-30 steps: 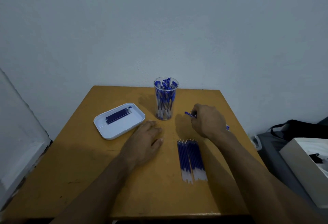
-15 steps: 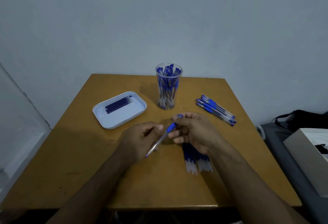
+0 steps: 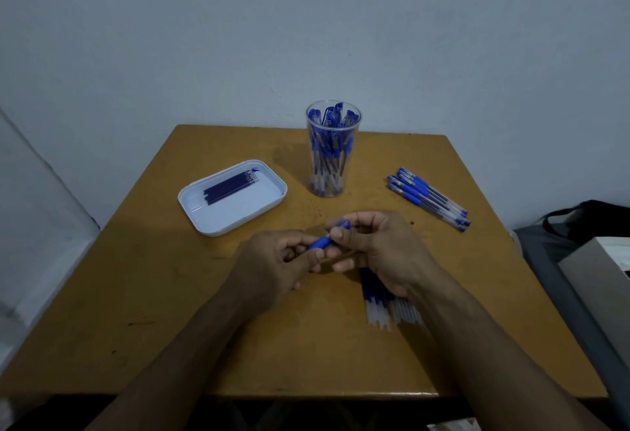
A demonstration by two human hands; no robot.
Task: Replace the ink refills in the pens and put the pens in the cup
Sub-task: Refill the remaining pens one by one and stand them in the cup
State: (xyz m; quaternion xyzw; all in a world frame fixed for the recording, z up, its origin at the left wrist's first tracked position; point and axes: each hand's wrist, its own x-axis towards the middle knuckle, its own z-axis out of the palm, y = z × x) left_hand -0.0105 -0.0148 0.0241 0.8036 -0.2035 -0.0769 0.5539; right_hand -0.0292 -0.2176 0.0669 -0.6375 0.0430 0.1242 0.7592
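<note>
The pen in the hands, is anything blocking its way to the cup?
Nothing visible does. The pen is held by the left hand and right hand, and only bare table lies between it and the cup, whose top is open.

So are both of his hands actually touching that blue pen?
Touching. The head view shows the left hand and the right hand both pinching the pen between their fingertips, above the table.

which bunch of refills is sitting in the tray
The dark blue refills lie inside the white tray, left of the cup. The other bunch lies bare on the table, under the right hand.
</note>
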